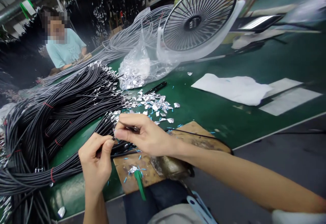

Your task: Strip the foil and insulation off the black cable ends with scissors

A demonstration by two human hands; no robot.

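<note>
My left hand (98,161) is closed in a pinch, with the dark end of a black cable between thumb and forefinger. Just right of it, my right hand (147,135) is curled around a thin dark tool (131,127), mostly covered by the fingers, so its kind is unclear. The two sets of fingertips nearly meet. To the left lie bundles of black cables (51,118), tied with red bands, their stripped ends pointing at my hands. Beneath the hands is a worn wooden board (122,169) strewn with small blue bits, and a green strip (139,185) rests on its edge.
Foil scraps (155,103) and a black-handled tool (158,87) lie beyond my hands. Behind them sit a clear plastic bag (134,67) of scraps and a white fan (198,23). White sheets (231,88) lie right. Across the table sits another person (66,47).
</note>
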